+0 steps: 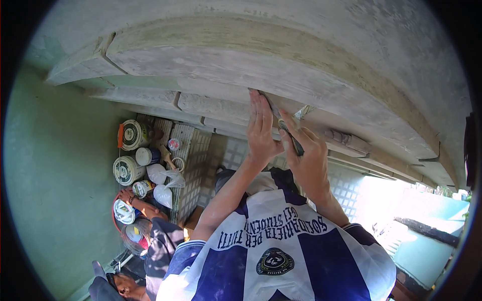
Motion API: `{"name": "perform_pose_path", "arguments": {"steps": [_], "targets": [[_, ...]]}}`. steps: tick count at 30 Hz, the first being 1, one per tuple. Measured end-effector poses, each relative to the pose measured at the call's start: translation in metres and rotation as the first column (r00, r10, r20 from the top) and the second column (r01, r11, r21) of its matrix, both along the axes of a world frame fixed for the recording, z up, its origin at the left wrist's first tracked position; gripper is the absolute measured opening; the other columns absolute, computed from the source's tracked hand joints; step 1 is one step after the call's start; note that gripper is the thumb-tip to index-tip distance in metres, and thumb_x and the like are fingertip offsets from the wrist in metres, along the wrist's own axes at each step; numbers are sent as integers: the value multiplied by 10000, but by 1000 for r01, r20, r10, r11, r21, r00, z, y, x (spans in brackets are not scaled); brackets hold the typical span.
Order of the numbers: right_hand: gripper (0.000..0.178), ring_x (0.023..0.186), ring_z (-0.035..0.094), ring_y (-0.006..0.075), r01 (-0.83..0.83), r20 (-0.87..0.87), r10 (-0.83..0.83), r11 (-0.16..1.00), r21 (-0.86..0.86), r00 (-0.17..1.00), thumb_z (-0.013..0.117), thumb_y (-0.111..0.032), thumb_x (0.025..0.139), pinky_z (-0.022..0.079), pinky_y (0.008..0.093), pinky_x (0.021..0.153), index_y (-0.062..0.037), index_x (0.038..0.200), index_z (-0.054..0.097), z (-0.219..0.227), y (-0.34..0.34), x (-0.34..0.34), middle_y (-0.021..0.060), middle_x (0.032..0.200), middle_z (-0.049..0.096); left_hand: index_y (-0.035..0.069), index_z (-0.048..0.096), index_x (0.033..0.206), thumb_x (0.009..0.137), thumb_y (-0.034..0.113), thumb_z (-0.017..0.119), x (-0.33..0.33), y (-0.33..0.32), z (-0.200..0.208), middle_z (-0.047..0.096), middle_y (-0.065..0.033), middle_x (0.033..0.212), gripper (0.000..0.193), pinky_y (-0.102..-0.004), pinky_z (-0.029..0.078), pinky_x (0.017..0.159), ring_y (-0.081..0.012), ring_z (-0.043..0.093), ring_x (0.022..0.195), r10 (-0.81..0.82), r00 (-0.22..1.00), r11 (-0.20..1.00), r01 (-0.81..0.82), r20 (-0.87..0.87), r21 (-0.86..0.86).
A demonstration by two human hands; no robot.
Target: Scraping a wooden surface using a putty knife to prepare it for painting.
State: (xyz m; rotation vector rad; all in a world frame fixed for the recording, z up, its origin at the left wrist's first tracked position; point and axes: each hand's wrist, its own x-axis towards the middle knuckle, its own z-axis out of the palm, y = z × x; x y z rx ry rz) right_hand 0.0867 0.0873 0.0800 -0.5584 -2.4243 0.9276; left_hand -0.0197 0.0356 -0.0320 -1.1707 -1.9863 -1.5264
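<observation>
My right hand (309,155) is closed around the dark handle of a flat-bladed hand tool (274,108), shaped like a putty knife and seen nearly edge-on. A band circles it where blade and handle meet. The tip reaches up to the underside of a pale, plastered ledge (241,65). My left hand (261,130) is open, its fingers straight and close together, lying along the blade near the tip. The exact contact between fingertips, blade and ledge is too small to make out.
Lower left, paint buckets (133,135), tubs and white plastic bags (163,195) crowd a slatted platform (193,155) beside the green wall (65,160). Another person (160,241) in dark clothes and a cap reaches toward a bucket. Turned baluster-like pieces (346,140) lie right under the ledge.
</observation>
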Motion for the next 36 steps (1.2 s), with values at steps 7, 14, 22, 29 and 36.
{"name": "perform_pose_path", "arguments": {"steps": [7,14,22,29,36], "targets": [[494,550,571,287,8,18,-8,999,-37,1000,665,-78,892,473,388,548,-180,1370,594,8,0,15,148,715,600,-125,254,1487,879,374,577,3,1,-2,253,-386,1518,850,-559,316,1133,-547,270,1408,-51,999,999,51,-7,4],[473,562,538,226,-2,-99,-1,1000,-26,995,670,-48,883,462,354,588,-132,1345,617,2,-7,6,141,714,626,-120,248,1490,869,342,556,2,-1,5,261,-386,1513,833,-556,320,1134,-549,270,1407,-25,1000,999,25,-7,21],[458,557,567,281,25,-123,-25,1000,-4,992,672,-79,888,467,390,558,-170,1335,628,-7,-6,5,148,725,620,-125,247,1485,876,357,562,-1,0,10,259,-392,1509,838,-558,320,1135,-551,272,1404,-39,998,998,42,-53,43],[470,626,603,235,-18,-65,18,1000,0,998,657,-17,874,488,343,633,-106,1335,622,3,-6,-12,158,789,668,-111,210,1504,915,376,553,-8,0,15,216,-380,1532,838,-542,316,1134,-533,252,1419,20,999,998,-21,28,57],[475,570,553,250,28,18,-28,999,17,999,666,-46,883,468,355,576,-164,1342,622,21,-8,5,141,732,620,-146,241,1475,868,315,589,-4,0,7,259,-413,1495,837,-580,313,1128,-559,291,1390,-88,992,995,91,-89,33]]}}
